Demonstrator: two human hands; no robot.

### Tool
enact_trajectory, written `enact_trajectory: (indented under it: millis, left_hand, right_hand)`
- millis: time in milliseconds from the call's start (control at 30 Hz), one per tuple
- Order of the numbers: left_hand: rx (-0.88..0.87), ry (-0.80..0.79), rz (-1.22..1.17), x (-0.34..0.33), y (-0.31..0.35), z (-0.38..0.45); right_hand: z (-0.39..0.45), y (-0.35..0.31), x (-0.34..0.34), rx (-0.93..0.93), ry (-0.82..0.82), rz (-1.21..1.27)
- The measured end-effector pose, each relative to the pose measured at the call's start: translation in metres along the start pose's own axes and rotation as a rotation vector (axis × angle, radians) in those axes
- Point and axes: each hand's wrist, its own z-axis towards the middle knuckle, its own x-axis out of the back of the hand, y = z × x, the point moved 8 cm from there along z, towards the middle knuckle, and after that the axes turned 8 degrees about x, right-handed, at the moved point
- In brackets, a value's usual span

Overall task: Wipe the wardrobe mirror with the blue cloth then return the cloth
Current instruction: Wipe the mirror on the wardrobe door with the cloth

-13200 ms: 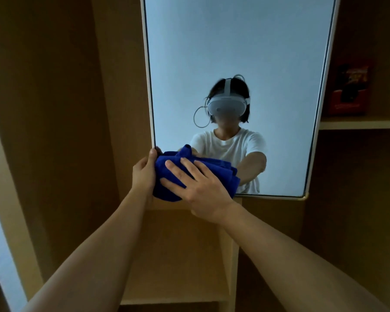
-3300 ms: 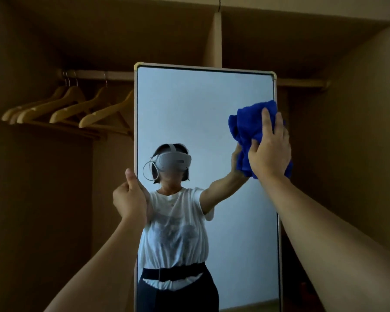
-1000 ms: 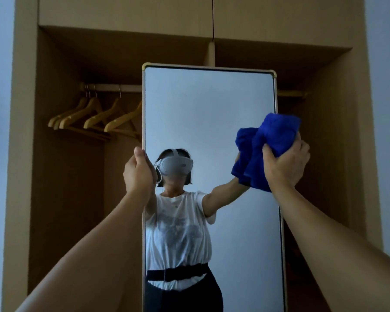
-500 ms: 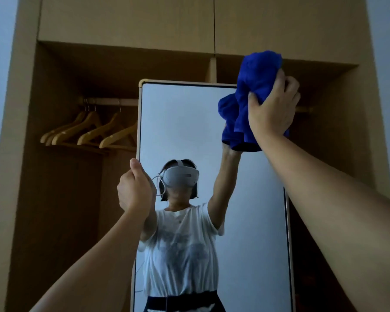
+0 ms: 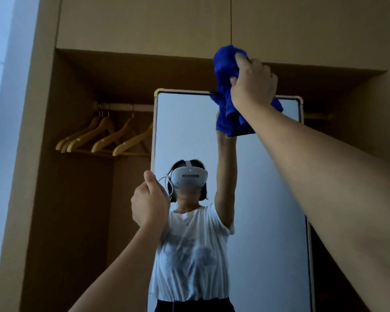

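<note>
The tall wardrobe mirror [image 5: 268,199] stands in a light frame inside the open wardrobe. My right hand [image 5: 252,84] grips the bunched blue cloth [image 5: 226,95] at the mirror's top edge, right of centre; part of the cloth sits above the frame. My left hand [image 5: 150,202] holds the mirror's left edge at mid height, thumb up along the frame. The mirror shows a person in a white shirt and headset with one arm raised.
Several wooden hangers [image 5: 104,140] hang from a rail [image 5: 124,107] left of the mirror. Closed upper cabinet doors [image 5: 144,21] run above the opening. The wardrobe's side panel [image 5: 32,154] is at the left, a pale wall [image 5: 0,86] beyond it.
My right hand has lifted the cloth from the mirror's upper right area to its top edge. The view has tilted upward. My left hand stays on the left edge.
</note>
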Motion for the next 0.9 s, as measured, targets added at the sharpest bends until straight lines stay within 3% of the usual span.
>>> enact_trajectory:
  millis: [133,267,567,733,900]
  left_hand:
    - [0.0,-0.002,0.029,-0.001,-0.001,0.0]
    - [0.003,-0.009,0.035,-0.003,-0.003,0.0]
    - [-0.007,-0.009,0.047,-0.001,0.002,-0.007]
    - [0.002,-0.026,0.044,0.0,0.001,-0.008]
    - [0.003,-0.034,0.059,-0.002,0.002,-0.007]
  right_hand:
    - [0.014,-0.035,-0.023,0.15,-0.242,-0.011]
    - [0.022,-0.048,-0.033,0.104,-0.393,0.034]
    - [0.023,-0.123,-0.047,0.238,-0.501,0.231]
    - [0.023,-0.094,-0.042,0.095,-0.682,0.386]
    - [0.023,-0.074,-0.047,-0.013,-0.676,0.459]
